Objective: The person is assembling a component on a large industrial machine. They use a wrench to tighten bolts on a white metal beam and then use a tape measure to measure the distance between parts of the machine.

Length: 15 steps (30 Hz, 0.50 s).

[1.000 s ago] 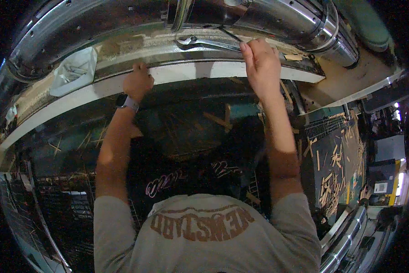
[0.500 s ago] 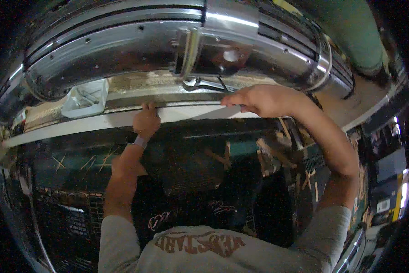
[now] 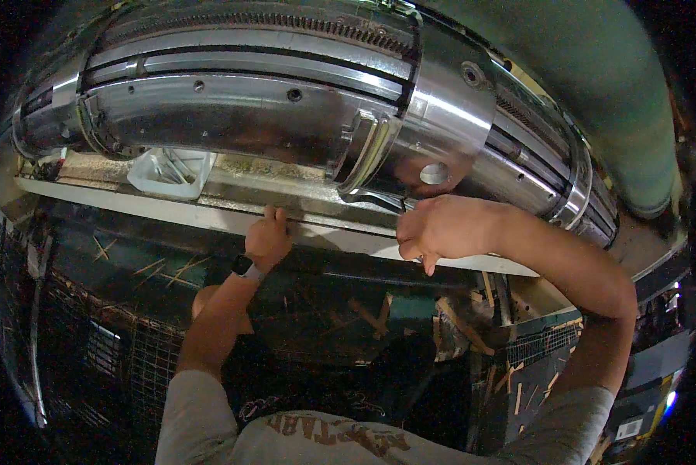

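Note:
A long white ledge (image 3: 142, 211) runs in front of a large polished metal cylinder (image 3: 232, 112). My left hand (image 3: 269, 239), with a watch on its wrist, is hooked over the ledge's edge, fingers closed on it. My right hand (image 3: 445, 227) is curled at the right part of the ledge, just below the cylinder. A thin dark rod tip shows beside its fingers; what lies inside them is hidden. Close to that hand, a metal wrench (image 3: 369, 198) rests on the ledge's top, partly under the cylinder.
An open white plastic tub (image 3: 170, 177) with metal pieces stands on the ledge at left. A thick green pipe (image 3: 627, 101) rises at the far right. Below, wood strips (image 3: 468, 329) and wire mesh (image 3: 158, 353) cover parts of the dark floor.
My view has shifted, so the cylinder and ledge sit lower in the picture. My right hand has turned and its fingers are more curled. The left hand stays on the ledge.

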### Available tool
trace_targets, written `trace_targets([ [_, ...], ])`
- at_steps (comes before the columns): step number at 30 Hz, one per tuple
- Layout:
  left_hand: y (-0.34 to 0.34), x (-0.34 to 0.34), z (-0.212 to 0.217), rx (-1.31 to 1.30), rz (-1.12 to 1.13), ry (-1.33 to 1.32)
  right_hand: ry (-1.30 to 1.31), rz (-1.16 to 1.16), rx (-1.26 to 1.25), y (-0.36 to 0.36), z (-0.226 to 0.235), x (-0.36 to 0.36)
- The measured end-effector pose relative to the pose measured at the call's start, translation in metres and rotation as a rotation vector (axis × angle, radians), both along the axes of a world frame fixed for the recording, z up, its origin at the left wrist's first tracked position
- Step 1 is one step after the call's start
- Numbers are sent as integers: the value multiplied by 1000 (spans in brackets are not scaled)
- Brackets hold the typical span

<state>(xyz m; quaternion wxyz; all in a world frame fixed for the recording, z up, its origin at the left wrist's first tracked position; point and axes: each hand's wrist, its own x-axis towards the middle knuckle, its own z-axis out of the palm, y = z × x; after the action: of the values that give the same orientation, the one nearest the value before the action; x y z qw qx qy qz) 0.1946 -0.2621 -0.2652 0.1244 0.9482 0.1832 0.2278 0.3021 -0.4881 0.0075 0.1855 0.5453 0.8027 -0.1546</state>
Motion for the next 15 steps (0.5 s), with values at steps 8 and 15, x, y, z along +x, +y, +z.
trace_targets([
  [8, -10, -1, 3, 73, 57, -13, 208, -4, 167, -10, -13, 7],
  [15, -12, -7, 16, -1, 47, 92, 111, -81, 302, -34, -10, -5],
])
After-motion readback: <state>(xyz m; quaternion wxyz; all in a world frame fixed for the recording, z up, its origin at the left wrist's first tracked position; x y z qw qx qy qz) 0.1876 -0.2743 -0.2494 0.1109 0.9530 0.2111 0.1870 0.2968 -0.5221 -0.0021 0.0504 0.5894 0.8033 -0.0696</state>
